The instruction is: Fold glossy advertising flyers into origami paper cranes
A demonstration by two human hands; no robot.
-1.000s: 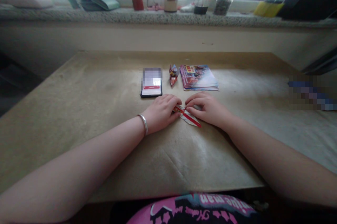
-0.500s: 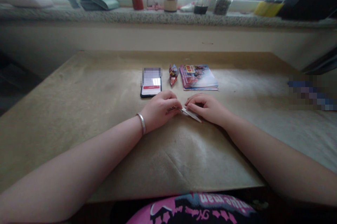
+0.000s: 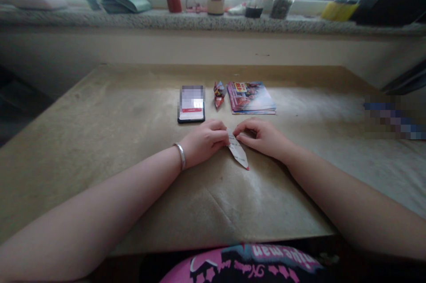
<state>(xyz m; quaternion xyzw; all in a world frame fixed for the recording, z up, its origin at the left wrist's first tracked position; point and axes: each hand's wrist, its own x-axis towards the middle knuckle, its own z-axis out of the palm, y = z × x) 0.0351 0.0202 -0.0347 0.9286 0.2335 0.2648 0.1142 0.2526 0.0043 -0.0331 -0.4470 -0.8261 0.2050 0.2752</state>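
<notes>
White paper: left hand pinches it; curled right hand touches its edge, grip unclear.

A yellowish-brown table carries a phone, screen up, and a stack of printed sheets. Between them lies a small folded paper piece.

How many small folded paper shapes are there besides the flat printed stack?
2: white pointed folded paper between the left hand and right hand; multicoloured folded paper between the black phone and printed stack. Hands may hide more.
</notes>
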